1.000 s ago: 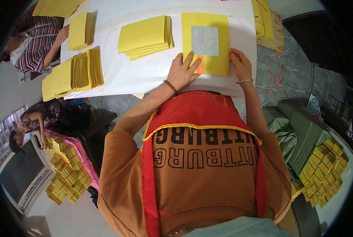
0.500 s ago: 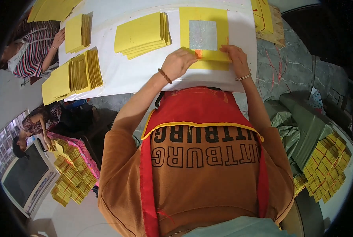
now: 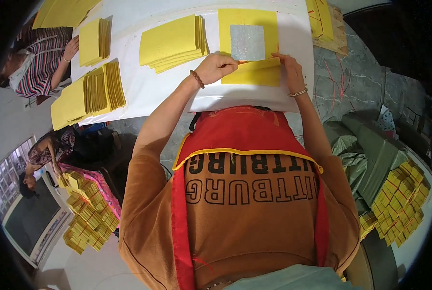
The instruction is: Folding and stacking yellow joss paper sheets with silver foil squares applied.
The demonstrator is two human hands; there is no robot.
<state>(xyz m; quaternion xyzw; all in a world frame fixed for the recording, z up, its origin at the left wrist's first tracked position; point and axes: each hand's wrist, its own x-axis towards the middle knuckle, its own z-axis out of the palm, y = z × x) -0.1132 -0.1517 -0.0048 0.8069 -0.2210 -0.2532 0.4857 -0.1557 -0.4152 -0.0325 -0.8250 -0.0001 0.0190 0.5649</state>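
Yellow paper sheet (image 3: 249,41) with a silver foil square (image 3: 247,42) at its middle lies flat on the white tabletop (image 3: 167,87), straight ahead of the person. Its near edge is turned up and over into a fold (image 3: 252,72) that lies just below the foil.

Left hand (image 3: 219,66) sits at the fold's left end, fingers curled and pressed down on the paper, thumb tucked toward the foil's lower left corner. Right hand (image 3: 289,71) rests on the fold's right end, fingers lying close together and flat along the edge. Neither grip pinches the sheet clear of the tabletop; both press it down, so the sheet lies under and between the two hands, with the foil just beyond the fingertips.

To do this fold well, I judge the two ends should be kept level so that the folded edge runs parallel to the foil's lower side, and the crease pressed from the middle outward while one hand pins the sheet against sliding. The foil looks thin and would likely wrinkle if a finger dragged over it.

A fanned stack of yellow sheets (image 3: 173,42) lies to the left of the left hand, well apart from the sheet.
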